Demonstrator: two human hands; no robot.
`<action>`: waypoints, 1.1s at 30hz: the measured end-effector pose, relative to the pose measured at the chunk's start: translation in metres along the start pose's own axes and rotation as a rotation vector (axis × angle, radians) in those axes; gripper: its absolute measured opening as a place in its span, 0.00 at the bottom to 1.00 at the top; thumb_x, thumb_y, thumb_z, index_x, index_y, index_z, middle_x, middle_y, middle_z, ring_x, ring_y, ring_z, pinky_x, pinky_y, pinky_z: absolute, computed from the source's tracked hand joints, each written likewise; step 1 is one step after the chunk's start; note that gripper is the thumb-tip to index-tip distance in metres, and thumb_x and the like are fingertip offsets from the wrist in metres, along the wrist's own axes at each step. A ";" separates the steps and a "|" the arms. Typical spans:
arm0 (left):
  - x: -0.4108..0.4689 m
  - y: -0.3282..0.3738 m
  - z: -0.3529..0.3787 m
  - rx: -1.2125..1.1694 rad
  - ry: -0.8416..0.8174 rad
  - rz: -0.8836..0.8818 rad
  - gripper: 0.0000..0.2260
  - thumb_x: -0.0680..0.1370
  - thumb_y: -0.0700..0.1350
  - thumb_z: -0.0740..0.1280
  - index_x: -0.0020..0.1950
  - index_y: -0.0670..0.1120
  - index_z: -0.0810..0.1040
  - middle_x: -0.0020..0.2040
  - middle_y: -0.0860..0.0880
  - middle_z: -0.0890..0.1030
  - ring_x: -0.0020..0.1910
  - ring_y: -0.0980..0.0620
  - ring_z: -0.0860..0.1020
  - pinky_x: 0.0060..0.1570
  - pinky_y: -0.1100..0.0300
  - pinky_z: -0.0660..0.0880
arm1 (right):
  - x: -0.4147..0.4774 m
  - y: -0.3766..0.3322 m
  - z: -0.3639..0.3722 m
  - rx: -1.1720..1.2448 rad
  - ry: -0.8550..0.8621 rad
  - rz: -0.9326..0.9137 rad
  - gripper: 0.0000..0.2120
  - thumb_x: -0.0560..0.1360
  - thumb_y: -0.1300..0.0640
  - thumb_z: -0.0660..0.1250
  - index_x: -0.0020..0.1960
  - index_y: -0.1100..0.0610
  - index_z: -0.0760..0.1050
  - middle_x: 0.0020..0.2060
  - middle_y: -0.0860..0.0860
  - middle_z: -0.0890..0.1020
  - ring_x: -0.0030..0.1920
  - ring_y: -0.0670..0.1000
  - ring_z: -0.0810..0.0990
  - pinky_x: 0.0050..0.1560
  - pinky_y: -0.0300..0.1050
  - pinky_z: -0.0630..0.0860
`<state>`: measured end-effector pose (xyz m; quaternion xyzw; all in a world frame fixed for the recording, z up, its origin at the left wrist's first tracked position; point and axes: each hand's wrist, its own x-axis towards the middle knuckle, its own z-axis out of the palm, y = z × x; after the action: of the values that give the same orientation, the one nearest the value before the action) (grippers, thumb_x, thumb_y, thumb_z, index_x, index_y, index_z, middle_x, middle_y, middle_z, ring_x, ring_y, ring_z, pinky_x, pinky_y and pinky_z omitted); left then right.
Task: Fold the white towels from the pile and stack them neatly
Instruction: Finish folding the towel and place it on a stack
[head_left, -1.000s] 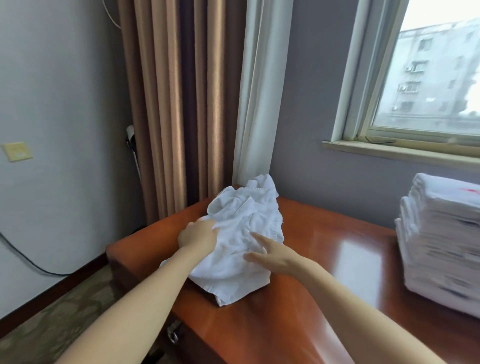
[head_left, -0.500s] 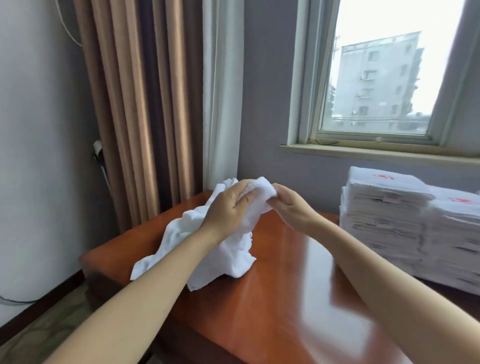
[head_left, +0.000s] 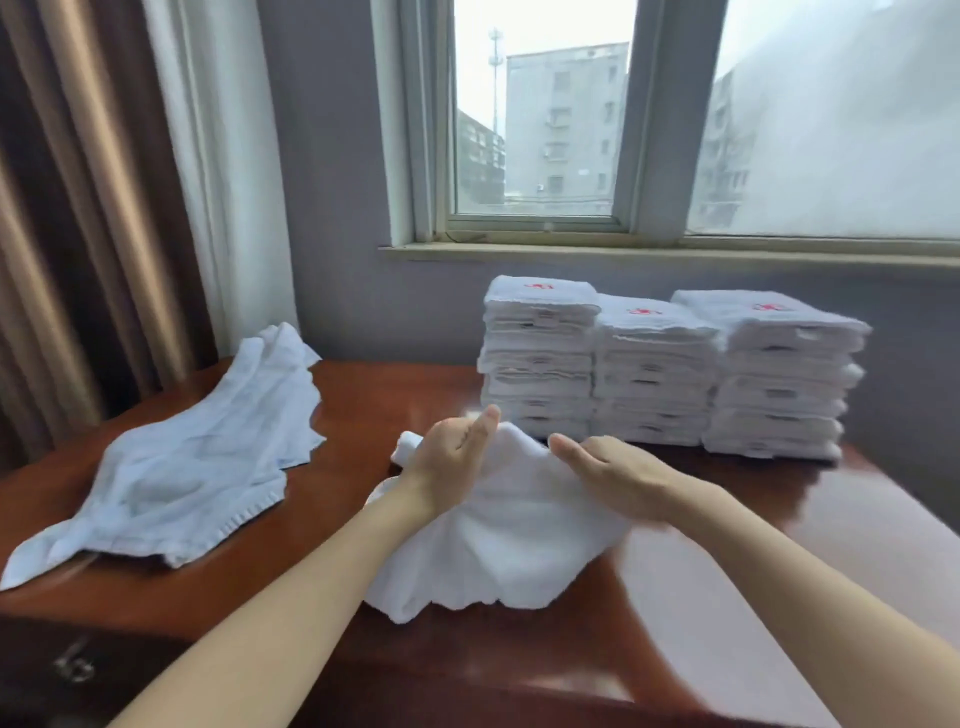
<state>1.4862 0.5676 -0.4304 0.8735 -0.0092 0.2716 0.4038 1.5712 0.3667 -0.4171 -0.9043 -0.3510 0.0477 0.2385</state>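
Glossy reddish-brown wooden table (head_left: 400, 400). Left: loose pile of white towels (head_left: 197, 467), unfolded, flattened, reaching near edge. Centre front: crumpled towel (head_left: 509, 556), heaped. Rear right: three stacks of folded towels (head_left: 660, 374), side by side, touching, red marks on top.

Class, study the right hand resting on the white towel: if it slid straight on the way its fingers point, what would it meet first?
Probably the left hand: the right hand points left along the towel at its thumb, though depth is unclear.

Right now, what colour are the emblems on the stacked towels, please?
The emblems are red, seen best in head view.
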 end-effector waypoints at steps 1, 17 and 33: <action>-0.005 0.004 0.013 0.035 -0.067 0.002 0.24 0.84 0.55 0.55 0.28 0.50 0.57 0.22 0.56 0.60 0.23 0.58 0.61 0.28 0.64 0.59 | -0.009 0.014 0.000 -0.076 -0.021 0.048 0.29 0.81 0.35 0.48 0.30 0.54 0.64 0.26 0.47 0.70 0.27 0.45 0.68 0.31 0.42 0.61; -0.003 0.066 0.068 0.388 -0.128 0.173 0.07 0.79 0.51 0.63 0.50 0.55 0.81 0.43 0.58 0.82 0.44 0.58 0.78 0.45 0.60 0.72 | -0.051 0.079 -0.013 -0.060 0.101 0.231 0.24 0.71 0.46 0.67 0.66 0.43 0.72 0.59 0.41 0.78 0.57 0.46 0.77 0.55 0.44 0.74; 0.010 0.072 0.104 0.462 -0.243 0.303 0.09 0.78 0.51 0.66 0.56 0.55 0.83 0.55 0.56 0.77 0.57 0.54 0.74 0.56 0.56 0.71 | -0.062 0.105 -0.045 0.283 0.776 0.294 0.04 0.77 0.55 0.61 0.48 0.51 0.74 0.44 0.46 0.79 0.46 0.50 0.76 0.42 0.47 0.69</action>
<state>1.5265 0.4474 -0.4294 0.9571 -0.1257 0.2172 0.1451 1.6010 0.2408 -0.4313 -0.8540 -0.0928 -0.2146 0.4649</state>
